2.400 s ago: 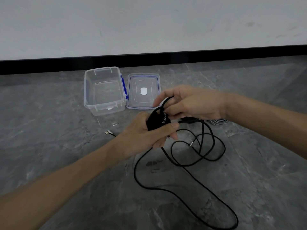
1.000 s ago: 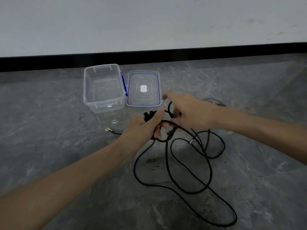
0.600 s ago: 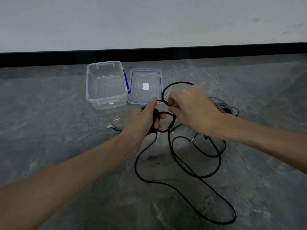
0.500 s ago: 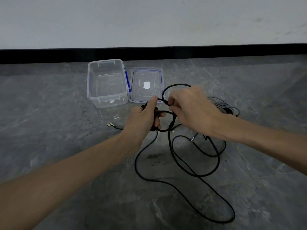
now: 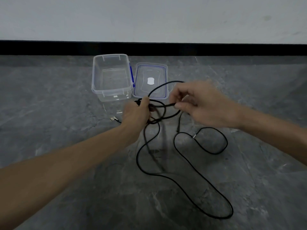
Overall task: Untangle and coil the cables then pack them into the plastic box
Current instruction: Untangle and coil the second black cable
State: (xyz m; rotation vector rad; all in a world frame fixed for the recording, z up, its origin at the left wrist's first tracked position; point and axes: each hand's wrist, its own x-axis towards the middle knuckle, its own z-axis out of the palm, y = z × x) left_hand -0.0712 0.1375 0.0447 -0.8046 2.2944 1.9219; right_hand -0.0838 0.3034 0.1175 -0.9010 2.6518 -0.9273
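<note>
A long black cable (image 5: pixel 182 185) trails in loose loops over the grey floor in front of me. My left hand (image 5: pixel 137 113) grips a small bundle of its coils above the floor. My right hand (image 5: pixel 204 105) pinches a strand of the same cable just right of the left hand, and one loop arcs up over the lid. The clear plastic box (image 5: pixel 111 77) stands open and empty behind my hands. A silver plug (image 5: pixel 113 119) of the cable lies on the floor left of my left wrist.
The box's clear lid (image 5: pixel 150 80) with blue trim lies flat beside the box on its right. A white wall with a black skirting board (image 5: pixel 216 48) runs along the back. Grey marbled floor (image 5: pixel 49 113) stretches to both sides.
My right hand has drawn its strand to the right, away from the left hand, and the loop over the lid has widened. The grey cable seen behind my right arm is now hidden.
</note>
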